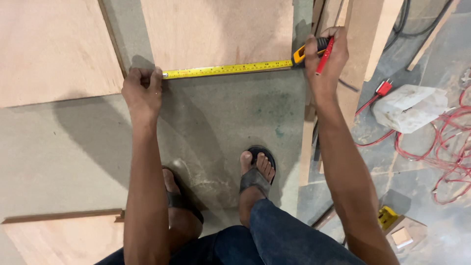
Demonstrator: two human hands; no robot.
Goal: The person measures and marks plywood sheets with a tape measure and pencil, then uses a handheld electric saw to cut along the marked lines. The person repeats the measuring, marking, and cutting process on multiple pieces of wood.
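Grey concrete floor (230,122) runs under your feet, with pale plywood sheets laid flat on it. Your left hand (142,91) is closed around the free end of the yellow tape measure blade (228,69), pinching it down at the lower left corner of the plywood sheet (216,29) at twelve o'clock, so the blade lies taut along that sheet's near edge. Your right hand (326,59) is wrapped around the yellow-and-black tape case (306,51) at the sheet's right corner, and the same fingers also trap a red pencil (324,55), tip angled down, kept ready beside the blade; the case sits right at the edge where the sheet ends. A second sheet (54,49) lies at ten o'clock, apart from the first by a strip of floor, and a third (64,240) shows at seven o'clock. Narrow wooden strips (358,44) lean or lie just past your right hand at one o'clock. At three o'clock a crumpled white plastic bag (409,108) rests among loops of red cable (451,147), with a red plug (383,87) just beside the bag; I cannot tell if the bag carries any label. At five o'clock a small yellow object (387,216) sits beside a little square wood block (401,236). Your sandalled feet (256,172) stand on the bare concrete at six o'clock.
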